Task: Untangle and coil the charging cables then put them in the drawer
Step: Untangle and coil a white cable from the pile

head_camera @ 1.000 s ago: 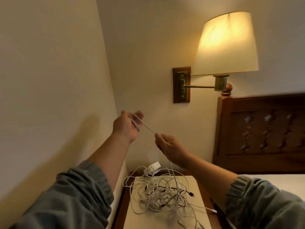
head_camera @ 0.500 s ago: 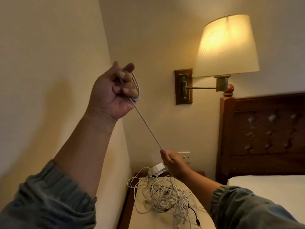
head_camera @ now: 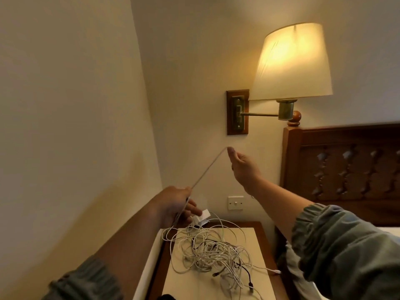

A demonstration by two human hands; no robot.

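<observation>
Head: left hand (head_camera: 175, 205) and right hand (head_camera: 243, 164) grip white cable (head_camera: 207, 168), taut between them.

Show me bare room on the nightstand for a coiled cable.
Bare: the nightstand right rear corner, between the cable tangle and its right edge; also front left, below the tangle. Crowded: centre, front right, rear left by the white adapter.

Matt cloth lampshade (head_camera: 292, 61) at 1 o'clock, dull brass lamp arm (head_camera: 258, 114), glossy varnished wood wall plate (head_camera: 230, 128), carved dark wood headboard (head_camera: 346, 165) at 3 o'clock, smooth plastic wall switch (head_camera: 235, 203), smooth plastic-sheathed white cable (head_camera: 207, 167), tangled cables (head_camera: 214, 254) on matt cream surface (head_camera: 253, 237), soft cloth sleeve (head_camera: 346, 252).
</observation>
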